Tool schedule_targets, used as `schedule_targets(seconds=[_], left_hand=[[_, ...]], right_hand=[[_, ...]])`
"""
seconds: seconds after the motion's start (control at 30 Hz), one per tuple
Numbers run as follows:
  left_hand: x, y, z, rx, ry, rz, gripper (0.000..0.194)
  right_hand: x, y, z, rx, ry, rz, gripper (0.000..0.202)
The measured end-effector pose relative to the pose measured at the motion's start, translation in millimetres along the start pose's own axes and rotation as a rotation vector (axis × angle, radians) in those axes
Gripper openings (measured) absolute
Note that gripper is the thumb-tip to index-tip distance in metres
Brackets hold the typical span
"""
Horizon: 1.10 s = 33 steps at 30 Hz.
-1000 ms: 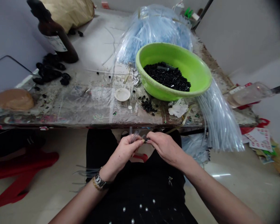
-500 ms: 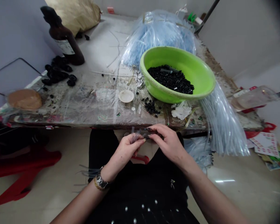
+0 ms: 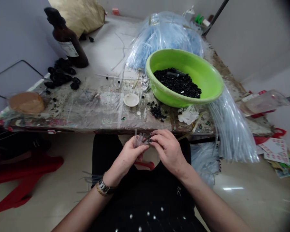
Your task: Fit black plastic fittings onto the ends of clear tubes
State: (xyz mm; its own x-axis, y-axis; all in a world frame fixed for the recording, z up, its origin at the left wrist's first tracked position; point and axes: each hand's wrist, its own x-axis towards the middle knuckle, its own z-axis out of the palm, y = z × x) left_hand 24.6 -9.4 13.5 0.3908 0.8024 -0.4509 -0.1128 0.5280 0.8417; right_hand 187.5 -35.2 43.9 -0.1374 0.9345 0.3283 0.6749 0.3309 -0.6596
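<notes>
Several clear tubes (image 3: 139, 140) stand up from my left hand (image 3: 128, 156), whose thumb and fingers are closed around them just in front of the table edge. The fingers of my right hand (image 3: 168, 149) are pinched at the tube ends, touching the bunch; whatever small piece they hold is too small to make out. Beyond the hands, a green basin (image 3: 209, 75) on the table contains many small black pieces (image 3: 178, 84). More black bits (image 3: 157, 110) lie in front of it.
A large bundle of clear tubing (image 3: 166, 35) lies behind the basin, and another (image 3: 234, 129) hangs over the table edge at right. A dark bottle (image 3: 71, 46), a small white dish (image 3: 131, 100) and a brown round block (image 3: 26, 102) stand on the table (image 3: 87, 112).
My right hand has shifted slightly left, closer to my left hand, and its fingertips now meet at the tube ends. My left hand still grips the tubes.
</notes>
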Motion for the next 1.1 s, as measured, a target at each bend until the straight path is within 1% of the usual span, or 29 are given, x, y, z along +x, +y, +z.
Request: schedule_targets(seconds=[0.1, 0.2, 0.27, 0.4, 0.47, 0.53, 0.67, 0.8, 0.9, 0.97, 1.1], left_hand=[[1, 0, -5.6, -0.032, -0.072, -0.027, 0.023], [2, 1, -8.2, 0.008, -0.125, -0.066, 0.017], [2, 2, -7.3, 0.042, -0.114, -0.075, 0.015], [3, 4, -4.1, 0.063, -0.050, -0.014, 0.017], [3, 4, -4.6, 0.083, -0.071, -0.010, 0.019], [3, 2, -7.0, 0.088, -0.109, -0.036, 0.019], [2, -2, -13.9, -0.005, -0.176, -0.073, 0.018], [0, -2, -16.9, -0.137, -0.222, -0.091, 0.023], [-1, 1, -15.4, -0.177, -0.228, -0.110, 0.024], [-1, 3, -13.3, -0.203, -0.208, -0.130, 0.023], [1, 1, -10.1, -0.278, -0.085, -0.135, 0.023]], right_hand=[[-3, 2, 4, -0.018, 0.038, -0.005, 0.014], [-5, 3, 7, -0.029, 0.064, -0.007, 0.014], [-6, 3, 8, -0.035, 0.067, -0.010, 0.014], [-6, 0, 9, -0.037, 0.061, -0.012, 0.014], [-6, -1, 9, -0.031, 0.064, -0.008, 0.014], [-6, -1, 11, -0.022, 0.069, -0.002, 0.014], [-7, 3, 14, 0.020, 0.085, 0.031, 0.014], [-6, 9, 16, 0.112, 0.107, 0.071, 0.012], [-5, 11, 17, 0.174, 0.103, 0.064, 0.012], [-4, 10, 17, 0.195, 0.088, 0.057, 0.012], [-2, 13, 14, 0.213, 0.033, 0.105, 0.011]])
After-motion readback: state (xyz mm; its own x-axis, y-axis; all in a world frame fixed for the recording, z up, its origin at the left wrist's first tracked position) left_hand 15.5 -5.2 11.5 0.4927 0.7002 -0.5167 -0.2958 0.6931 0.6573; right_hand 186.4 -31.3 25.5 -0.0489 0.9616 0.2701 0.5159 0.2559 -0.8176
